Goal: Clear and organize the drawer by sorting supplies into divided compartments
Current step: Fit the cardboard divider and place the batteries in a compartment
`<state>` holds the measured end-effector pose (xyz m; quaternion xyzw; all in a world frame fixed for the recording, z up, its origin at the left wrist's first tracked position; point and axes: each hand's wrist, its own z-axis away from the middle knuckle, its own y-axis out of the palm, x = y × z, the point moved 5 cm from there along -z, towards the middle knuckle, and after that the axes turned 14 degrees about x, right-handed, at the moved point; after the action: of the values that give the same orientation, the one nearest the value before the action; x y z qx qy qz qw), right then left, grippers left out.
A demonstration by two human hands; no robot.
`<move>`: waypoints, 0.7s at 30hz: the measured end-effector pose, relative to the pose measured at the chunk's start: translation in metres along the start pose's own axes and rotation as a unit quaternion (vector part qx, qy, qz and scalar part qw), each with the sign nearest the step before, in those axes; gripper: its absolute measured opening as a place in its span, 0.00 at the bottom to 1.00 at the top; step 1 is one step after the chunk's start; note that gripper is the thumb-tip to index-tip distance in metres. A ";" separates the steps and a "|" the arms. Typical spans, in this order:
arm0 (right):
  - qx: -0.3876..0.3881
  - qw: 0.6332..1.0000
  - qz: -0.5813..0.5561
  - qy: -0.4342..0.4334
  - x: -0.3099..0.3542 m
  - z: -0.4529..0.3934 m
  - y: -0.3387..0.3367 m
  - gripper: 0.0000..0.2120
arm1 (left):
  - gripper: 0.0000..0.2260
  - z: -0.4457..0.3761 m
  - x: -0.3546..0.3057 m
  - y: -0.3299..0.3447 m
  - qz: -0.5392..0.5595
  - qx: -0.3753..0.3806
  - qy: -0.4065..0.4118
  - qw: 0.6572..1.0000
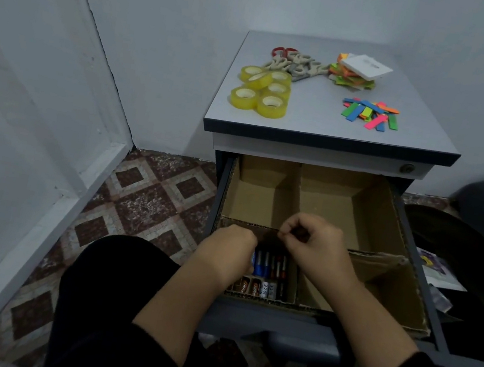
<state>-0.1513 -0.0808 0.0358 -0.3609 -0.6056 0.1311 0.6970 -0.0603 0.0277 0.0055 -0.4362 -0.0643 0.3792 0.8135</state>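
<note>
We see the open drawer (303,325) lined with brown cardboard dividers (298,192). Batteries (270,271) lie side by side in the near-left compartment; the others show bare cardboard. Our left hand (227,253) dips into that compartment, fingers hidden, so we cannot tell its grip. Our right hand (315,242) hovers over the divider, fingers curled, pinching something small and dark. On the grey cabinet top (308,121) sit yellow tape rolls (262,92), scissors (293,62), sticky notes (357,72) and coloured strips (371,113). The floor (142,198) is patterned tile; the walls (177,44) are pale.
</note>
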 end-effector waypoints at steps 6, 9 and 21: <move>0.008 1.000 -0.006 -0.018 -0.002 0.000 -0.001 0.08 | 0.15 -0.016 -0.004 0.002 -0.023 0.059 -0.057 0.996; 0.021 0.999 0.003 -0.024 -0.002 0.000 -0.001 0.10 | 0.09 -0.016 -0.005 0.003 -0.029 0.025 -0.035 0.999; 0.043 0.999 -0.003 -0.022 -0.005 -0.003 0.000 0.09 | 0.08 -0.013 -0.003 0.008 -0.072 0.060 -0.020 0.995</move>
<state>-0.1499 -0.0849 0.0321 -0.3257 -0.6158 0.1633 0.6986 -0.0617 0.0197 -0.0081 -0.3728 -0.0888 0.3310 0.8623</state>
